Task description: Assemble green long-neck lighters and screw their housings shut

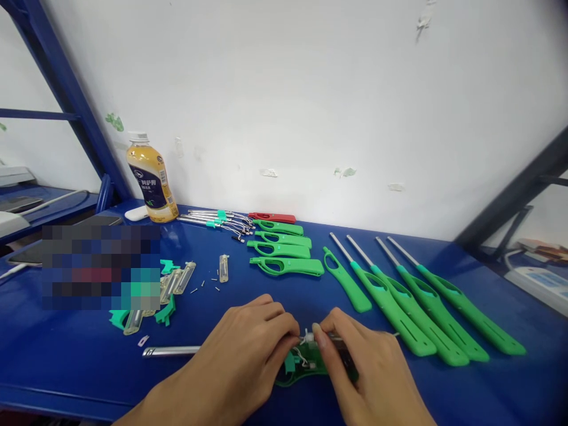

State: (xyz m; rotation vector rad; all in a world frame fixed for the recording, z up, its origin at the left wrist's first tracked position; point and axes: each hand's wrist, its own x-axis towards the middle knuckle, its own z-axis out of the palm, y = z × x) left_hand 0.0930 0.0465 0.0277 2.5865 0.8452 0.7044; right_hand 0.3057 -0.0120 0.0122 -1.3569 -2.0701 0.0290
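Both my hands meet low in the middle over an open green lighter shell (306, 362) lying on the blue table (66, 367). My left hand (248, 349) is closed, its fingertips pinching small white-wired parts inside the shell. My right hand (364, 361) is closed too, pinching the same small part from the other side. A silver metal tube (171, 351) sticks out leftward from under my left hand. What lies under my palms is hidden.
Several finished green long-nozzle lighters (426, 307) lie at the right. Green handle halves (284, 248), a red handle half (271, 217) and metal nozzles (213, 219) lie behind. A yellow drink bottle (151, 180) stands back left. Clear fuel tanks (177, 278) and teal parts sit left, beside a blurred patch.
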